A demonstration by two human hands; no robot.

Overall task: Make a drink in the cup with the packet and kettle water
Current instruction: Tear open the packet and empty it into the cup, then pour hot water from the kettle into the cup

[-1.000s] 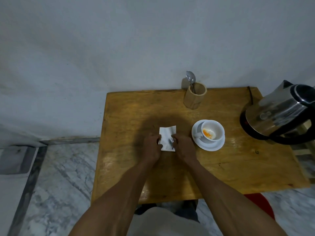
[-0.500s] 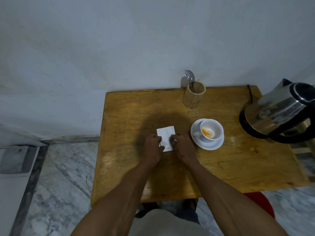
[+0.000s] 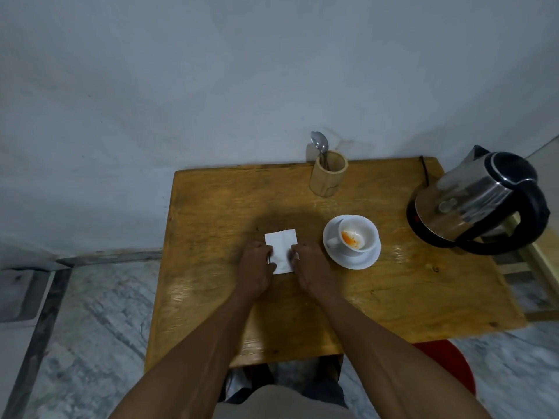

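Observation:
A white packet (image 3: 281,246) lies flat on the wooden table (image 3: 211,213), and both my hands hold it. My left hand (image 3: 255,267) pinches its left edge and my right hand (image 3: 310,266) pinches its right edge; my fingers hide its lower part. Just right of my right hand a white cup (image 3: 355,235) stands on a white saucer (image 3: 351,261), with orange powder inside the cup. A steel kettle (image 3: 478,201) with a black handle and lid sits on its black base at the table's right edge.
A bamboo holder (image 3: 328,173) with a metal spoon (image 3: 319,143) stands at the table's back edge against the wall. A red stool (image 3: 447,367) shows under the table's front right corner. Marble floor lies to the left.
The packet has turned slightly between my fingers, its top edge tilting left. Both hands stay on it. The view shifted a little.

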